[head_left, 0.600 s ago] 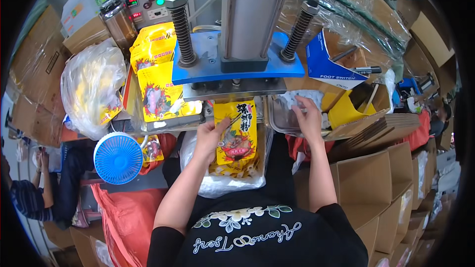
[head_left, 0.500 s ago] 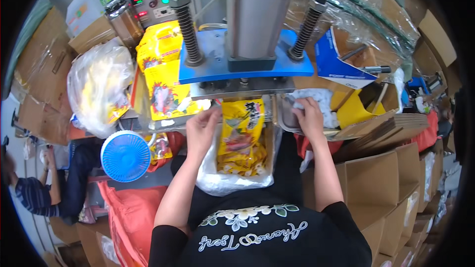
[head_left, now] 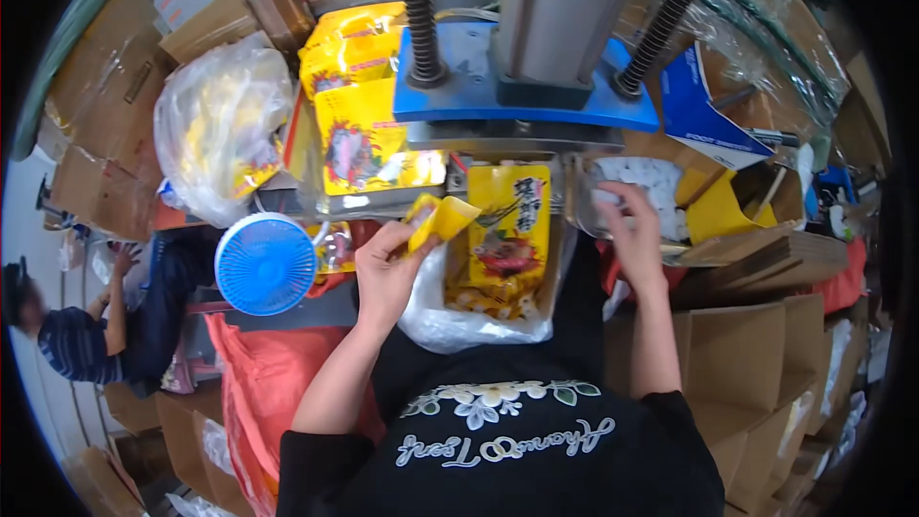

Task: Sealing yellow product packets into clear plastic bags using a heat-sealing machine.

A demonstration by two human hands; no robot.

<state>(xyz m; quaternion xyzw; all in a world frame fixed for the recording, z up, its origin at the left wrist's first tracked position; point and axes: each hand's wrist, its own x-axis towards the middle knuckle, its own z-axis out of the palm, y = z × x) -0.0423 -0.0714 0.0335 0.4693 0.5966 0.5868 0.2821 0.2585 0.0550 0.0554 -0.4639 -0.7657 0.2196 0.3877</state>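
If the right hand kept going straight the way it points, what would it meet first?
Most likely the clear plastic tray holding white pieces: the fingers of the right hand overlap it in this view. Their height is unclear, so they may be inside or above it.

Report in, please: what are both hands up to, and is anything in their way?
Left hand gripping yellow packet. Right hand at clear tray, grip unclear. Fan off to the left, seemingly not in the way.
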